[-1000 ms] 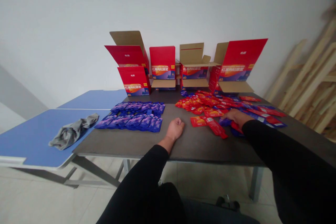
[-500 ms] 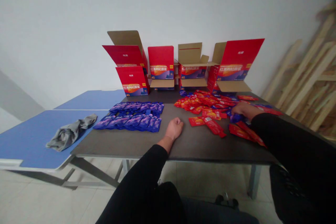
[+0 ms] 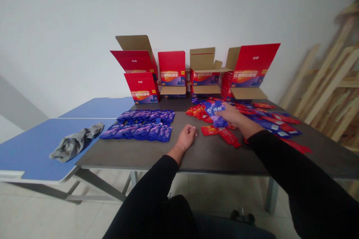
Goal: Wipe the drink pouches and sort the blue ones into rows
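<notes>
My right hand [image 3: 230, 114] is closed on blue sachets [image 3: 215, 114], held up over the right part of the table; at least two overlap in its grip. Just beneath and behind it spreads a loose heap of red sachets [image 3: 198, 111] mixed with blue ones. My left hand [image 3: 187, 137] rests on the grey tabletop, its fingers curled into a loose fist with nothing visible inside. To its left, blue sachets [image 3: 127, 130] lie overlapping in two rows. A few red sachets [image 3: 229, 137] are on the table between my hands.
Open red cartons [image 3: 141, 87] stand along the back of the table [image 3: 157, 157], with flaps up or folded forward. On the left, a grey cloth [image 3: 74, 143] lies on an adjoining blue table [image 3: 28, 142]. Wooden planks [image 3: 331, 82] lean at the far right.
My right hand has lifted blue sachets out of the right side of the heap and moved left with them. My left hand has stayed in place.
</notes>
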`<state>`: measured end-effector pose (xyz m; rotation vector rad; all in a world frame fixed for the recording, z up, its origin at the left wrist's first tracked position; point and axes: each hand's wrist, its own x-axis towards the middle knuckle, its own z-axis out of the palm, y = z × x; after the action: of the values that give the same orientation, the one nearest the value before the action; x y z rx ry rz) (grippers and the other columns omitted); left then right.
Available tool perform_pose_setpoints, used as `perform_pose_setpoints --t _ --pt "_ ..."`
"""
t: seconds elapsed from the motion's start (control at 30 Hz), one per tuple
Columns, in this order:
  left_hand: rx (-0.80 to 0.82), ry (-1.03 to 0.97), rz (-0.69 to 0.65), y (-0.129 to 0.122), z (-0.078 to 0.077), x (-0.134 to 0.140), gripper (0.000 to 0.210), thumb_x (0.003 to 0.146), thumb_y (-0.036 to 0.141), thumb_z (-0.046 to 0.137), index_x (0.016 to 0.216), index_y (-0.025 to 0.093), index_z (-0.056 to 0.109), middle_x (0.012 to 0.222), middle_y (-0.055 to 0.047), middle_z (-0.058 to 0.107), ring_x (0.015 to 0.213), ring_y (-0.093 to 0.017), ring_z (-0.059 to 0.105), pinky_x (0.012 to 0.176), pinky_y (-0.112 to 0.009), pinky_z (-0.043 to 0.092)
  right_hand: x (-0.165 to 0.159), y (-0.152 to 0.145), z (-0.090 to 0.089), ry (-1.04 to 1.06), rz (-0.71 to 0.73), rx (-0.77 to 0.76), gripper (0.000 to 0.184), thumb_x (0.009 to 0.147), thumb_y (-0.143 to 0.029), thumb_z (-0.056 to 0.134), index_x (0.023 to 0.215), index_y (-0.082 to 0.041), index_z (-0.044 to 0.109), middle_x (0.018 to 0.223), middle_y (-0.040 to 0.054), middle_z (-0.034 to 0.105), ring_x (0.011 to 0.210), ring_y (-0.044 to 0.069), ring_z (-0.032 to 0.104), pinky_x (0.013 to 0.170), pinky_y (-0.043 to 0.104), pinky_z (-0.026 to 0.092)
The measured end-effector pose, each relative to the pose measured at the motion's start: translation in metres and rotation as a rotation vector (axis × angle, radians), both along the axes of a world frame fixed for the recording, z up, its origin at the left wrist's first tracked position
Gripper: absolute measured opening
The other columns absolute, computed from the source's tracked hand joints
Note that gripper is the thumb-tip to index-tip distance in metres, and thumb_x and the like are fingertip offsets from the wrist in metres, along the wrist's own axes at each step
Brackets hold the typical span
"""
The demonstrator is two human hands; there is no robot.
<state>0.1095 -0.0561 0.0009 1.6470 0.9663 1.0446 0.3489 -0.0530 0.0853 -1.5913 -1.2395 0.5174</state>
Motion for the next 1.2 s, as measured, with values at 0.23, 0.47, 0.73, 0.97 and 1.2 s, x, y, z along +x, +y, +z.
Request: perform_pose_setpoints --t 0.23,0.47,0.73,0.97,1.2 --pt "-0.06 -0.245 -0.031 0.004 -0.001 0.0 0.036 0.092 0.048 0.055 0.112 0.018 0.06 0.099 -0.005 0.069 0.086 -0.014 0.063 0.074 -0.024 0.047 -0.096 -0.002 -0.05 0.293 0.129 0.003 0.043 0.066 -0.021 0.077 0.103 -0.023 0.054 0.091 0.0015 0.066 0.077 0.017 0.065 0.066 0.028 0.052" --pt "-0.122 -0.383 0.096 0.012 -0.002 -0.004 0.031 0.09 0.041 0.06 0.11 0.018 0.06 0.097 -0.004 0.068 0.087 -0.015 0.062 0.083 -0.027 0.048 -0.116 0.007 -0.083 0.339 0.12 0.166 0.031 0.074 -0.039 0.069 0.096 -0.024 0.053 0.09 0.001 0.065 0.081 0.018 0.064 0.072 0.031 0.052" --pt "-0.128 -0.459 0.267 0.019 -0.006 -0.006 0.021 0.096 0.04 0.051 0.1 0.021 0.053 0.089 -0.001 0.063 0.082 -0.013 0.061 0.081 -0.027 0.05 -0.109 0.011 -0.093 0.685 0.017 0.233 0.036 0.073 -0.046 0.065 0.097 -0.026 0.049 0.079 -0.0023 0.063 0.069 0.018 0.063 0.065 0.032 0.051" --pt "-0.305 -0.38 0.29 0.013 0.002 -0.006 0.03 0.095 0.041 0.053 0.114 0.021 0.042 0.088 -0.001 0.061 0.068 -0.012 0.06 0.067 -0.027 0.051 -0.117 0.001 -0.091 0.848 0.154 0.074 0.043 0.058 -0.042 0.078 0.089 -0.022 0.055 0.07 -0.0035 0.063 0.059 0.014 0.059 0.058 0.029 0.049" --pt "-0.225 -0.255 0.167 0.003 0.003 -0.006 0.058 0.088 0.046 0.064 0.133 0.025 0.036 0.116 -0.007 0.06 0.091 -0.015 0.064 0.082 -0.029 0.051 -0.12 0.001 -0.092 0.834 0.17 0.07 0.043 0.057 -0.043 0.08 0.087 -0.022 0.056 0.07 -0.0048 0.061 0.057 0.012 0.056 0.056 0.026 0.047"
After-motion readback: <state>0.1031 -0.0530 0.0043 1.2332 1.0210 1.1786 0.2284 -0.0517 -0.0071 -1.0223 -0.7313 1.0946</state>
